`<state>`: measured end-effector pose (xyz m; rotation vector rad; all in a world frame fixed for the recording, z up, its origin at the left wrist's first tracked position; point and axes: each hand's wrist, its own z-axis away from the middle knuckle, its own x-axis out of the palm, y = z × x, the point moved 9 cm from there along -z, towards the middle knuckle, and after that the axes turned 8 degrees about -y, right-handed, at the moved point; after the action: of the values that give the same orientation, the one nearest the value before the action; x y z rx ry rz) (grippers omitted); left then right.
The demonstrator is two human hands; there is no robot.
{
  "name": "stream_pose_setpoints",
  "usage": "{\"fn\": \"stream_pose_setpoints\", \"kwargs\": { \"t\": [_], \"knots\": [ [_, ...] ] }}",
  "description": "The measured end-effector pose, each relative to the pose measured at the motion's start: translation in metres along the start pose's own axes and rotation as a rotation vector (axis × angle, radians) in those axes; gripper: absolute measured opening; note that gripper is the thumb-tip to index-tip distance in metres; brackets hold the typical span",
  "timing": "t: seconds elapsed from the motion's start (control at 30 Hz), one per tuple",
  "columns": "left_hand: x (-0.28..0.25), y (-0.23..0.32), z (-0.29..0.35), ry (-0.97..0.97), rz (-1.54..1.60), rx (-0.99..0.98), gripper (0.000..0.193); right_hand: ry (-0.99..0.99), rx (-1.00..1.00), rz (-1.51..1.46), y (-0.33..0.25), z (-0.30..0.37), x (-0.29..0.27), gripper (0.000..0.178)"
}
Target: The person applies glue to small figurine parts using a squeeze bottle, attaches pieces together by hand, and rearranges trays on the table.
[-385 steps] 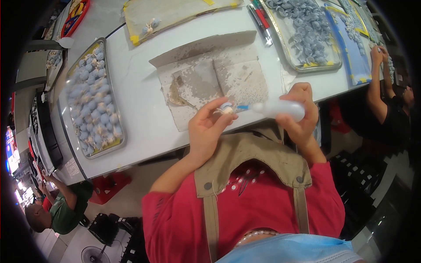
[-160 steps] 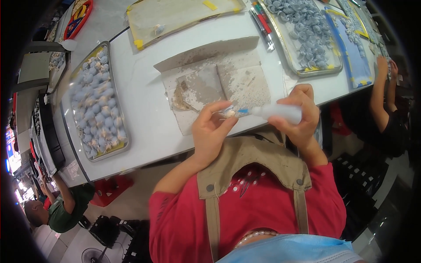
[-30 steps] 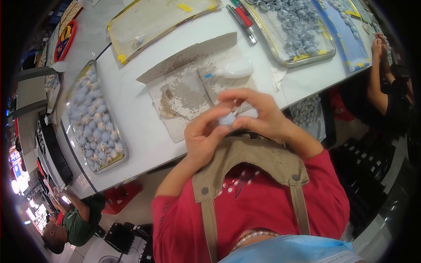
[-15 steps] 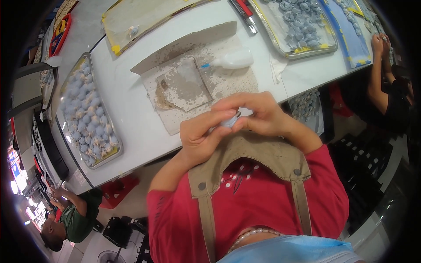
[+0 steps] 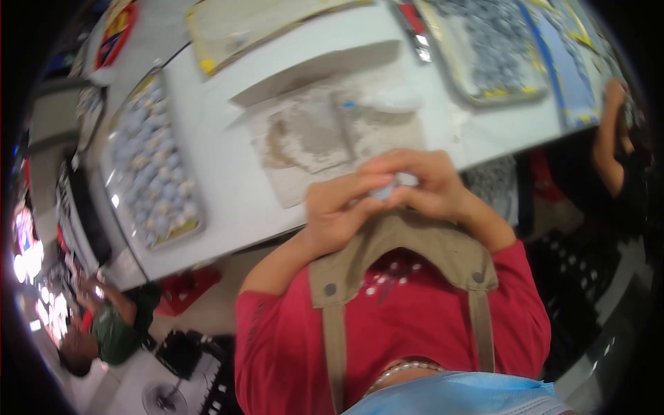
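Observation:
In front of my chest, at the table's near edge, both hands meet around a small pale blue-grey piece (image 5: 382,191). My left hand (image 5: 340,207) pinches it between thumb and fingers. From the other side, the curved fingers and thumb of my right hand (image 5: 432,185) close on it as well. Fingers cover most of the piece, and blur hides its exact shape. Just beyond my hands lies a stained cardboard sheet (image 5: 287,187) with a raised back flap. A white squeeze bottle (image 5: 387,102) with a blue tip rests on it.
On the left stands a tray of blue-grey balls (image 5: 153,162); at the upper right, a tray of blue-grey cupped pieces (image 5: 494,41). A yellow-edged board (image 5: 270,28) and a red-and-black tool (image 5: 415,31) lie at the back. Other people sit at left and right.
The whole view has shifted and blurred, so the table things and my hands appear farther right. Both hands keep their pinch on the small piece.

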<state>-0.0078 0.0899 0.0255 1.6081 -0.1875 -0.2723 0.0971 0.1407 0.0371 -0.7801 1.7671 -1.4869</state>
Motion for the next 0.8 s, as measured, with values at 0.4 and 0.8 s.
{"fn": "stream_pose_setpoints", "kwargs": {
  "t": [0.4,0.8],
  "knots": [
    [-0.071,0.023,0.001,0.264,-0.525,0.125,0.031,0.178,-0.031,-0.022,-0.002,-0.01,-0.002,0.047],
    [-0.367,0.047,0.037,0.897,-1.543,-0.454,0.025,0.505,-0.074,0.336,0.011,0.022,-0.05,0.019]
  ]
}}
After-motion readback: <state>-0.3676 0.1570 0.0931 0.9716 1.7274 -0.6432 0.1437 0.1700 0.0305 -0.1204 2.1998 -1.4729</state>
